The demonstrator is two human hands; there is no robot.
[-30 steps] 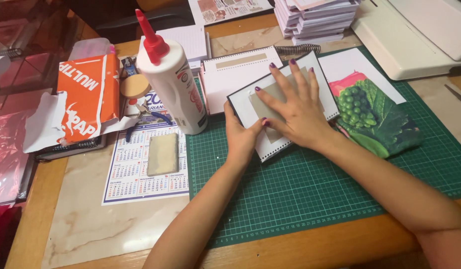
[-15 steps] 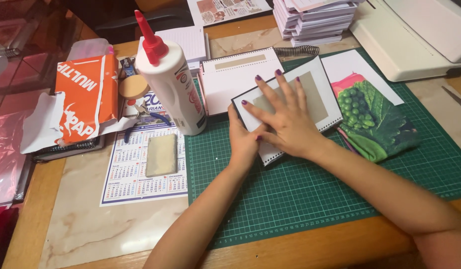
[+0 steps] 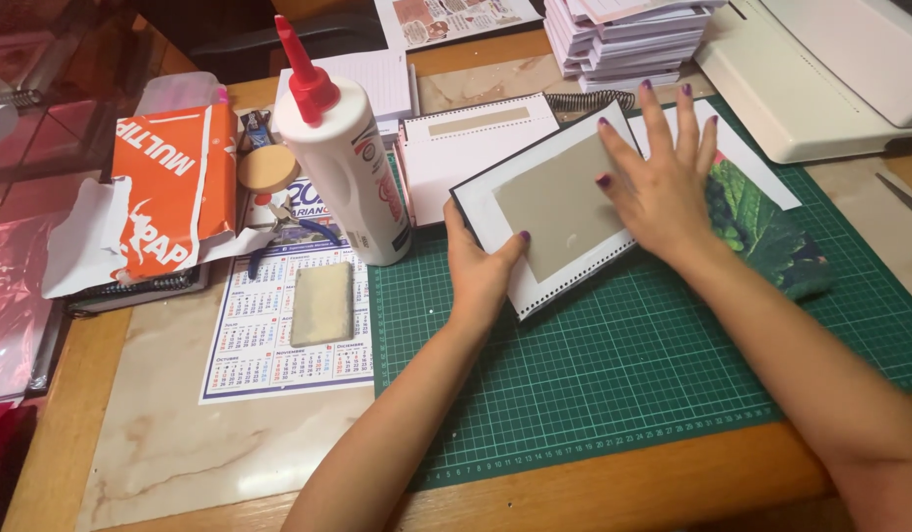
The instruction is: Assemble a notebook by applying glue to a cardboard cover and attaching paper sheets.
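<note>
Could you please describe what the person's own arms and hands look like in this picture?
Both forearms are bare, with no sleeves in view. The left hand and the right hand wear no gloves, and no rings, watch or bracelets can be seen. The fingernails are painted dark purple and cut fairly short.

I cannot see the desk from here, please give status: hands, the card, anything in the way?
Left hand grips card at its near corner. Right hand flat on its right side. Glue bottle stands close at left.
</note>
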